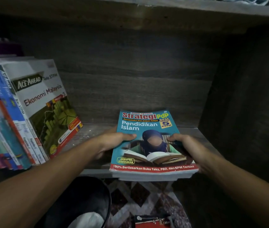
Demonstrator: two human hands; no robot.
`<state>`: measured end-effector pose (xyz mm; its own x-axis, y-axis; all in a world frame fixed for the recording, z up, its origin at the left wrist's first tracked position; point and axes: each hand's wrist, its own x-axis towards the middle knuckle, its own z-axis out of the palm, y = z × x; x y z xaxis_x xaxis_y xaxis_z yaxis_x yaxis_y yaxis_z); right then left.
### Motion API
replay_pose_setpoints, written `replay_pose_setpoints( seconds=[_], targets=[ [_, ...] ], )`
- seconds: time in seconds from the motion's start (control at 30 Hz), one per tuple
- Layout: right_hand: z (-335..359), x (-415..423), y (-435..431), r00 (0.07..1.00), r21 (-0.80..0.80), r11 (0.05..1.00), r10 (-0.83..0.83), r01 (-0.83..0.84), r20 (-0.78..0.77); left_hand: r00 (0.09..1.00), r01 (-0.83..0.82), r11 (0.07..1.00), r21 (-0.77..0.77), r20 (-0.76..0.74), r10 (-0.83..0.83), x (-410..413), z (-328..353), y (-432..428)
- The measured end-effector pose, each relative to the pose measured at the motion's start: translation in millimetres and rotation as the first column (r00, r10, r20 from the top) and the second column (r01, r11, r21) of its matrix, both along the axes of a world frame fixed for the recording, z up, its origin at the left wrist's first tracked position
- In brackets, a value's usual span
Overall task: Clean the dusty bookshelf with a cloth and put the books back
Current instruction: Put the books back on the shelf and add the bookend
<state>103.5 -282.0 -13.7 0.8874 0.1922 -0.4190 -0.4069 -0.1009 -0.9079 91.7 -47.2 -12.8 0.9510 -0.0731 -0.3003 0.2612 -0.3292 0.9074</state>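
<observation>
Bookshelf [138,71]: grey wood-grain, dim, back panel and right wall in view, upper board across the top. Shelf [87,134]: lower board of the same wood, pale specks on its surface between the two lots of books. Rug [147,195]: patterned, on the floor below the shelf's front edge. Books [7,120]: a row standing at the left end of the shelf, spines outward, leaning to the right. Ekonomi book [48,104]: white cover, last in that row on the right, tilted against the others, cover facing out. Teal book [147,125]: lies flat, cover up, right of centre on the shelf and well apart from the row; far end near the back panel, near end past the front edge; thick page edges show beneath the cover, and whether it is one volume or more I cannot tell. Left hand [114,140]: grip clamped on the teal book's left edge, thumb on the cover. Right hand [184,143]: grip clamped on its right edge, thumb on the cover. Red book [151,222]: on the rug, partly cut off by the bottom edge. Fabric [242,0]: pale, bunched, on the upper board.
</observation>
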Motion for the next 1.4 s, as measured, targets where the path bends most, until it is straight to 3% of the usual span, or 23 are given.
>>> replay_pose_setpoints(
  seconds=[0.53,0.83,1.03,1.23,1.4],
  targets=[
    [0.1,17.9,0.3,0.997,-0.189,0.980,0.047,-0.059,-0.069,0.994,0.058,0.983,0.172,-0.098,-0.042,20.4,-4.3,6.0],
    [5.1,15.2,-9.6,0.970,-0.501,0.865,0.144,-0.028,0.195,0.993,-0.088,0.929,0.359,-0.043,0.111,15.3,6.3,-2.9],
    [0.3,4.7,-13.0,0.952,-0.494,0.869,0.150,0.002,0.267,0.989,-0.149,0.809,0.569,0.077,0.128,16.8,7.9,-6.7],
    [-12.5,-2.9,-13.5,0.940,-0.524,0.852,0.186,-0.009,0.287,0.985,-0.167,0.870,0.465,0.107,0.132,16.3,6.6,-2.5],
    [-16.6,-2.4,-15.1,0.936,-0.515,0.857,0.171,0.012,0.307,0.986,-0.166,0.972,0.163,0.048,0.160,20.4,10.9,0.0]
  ],
)
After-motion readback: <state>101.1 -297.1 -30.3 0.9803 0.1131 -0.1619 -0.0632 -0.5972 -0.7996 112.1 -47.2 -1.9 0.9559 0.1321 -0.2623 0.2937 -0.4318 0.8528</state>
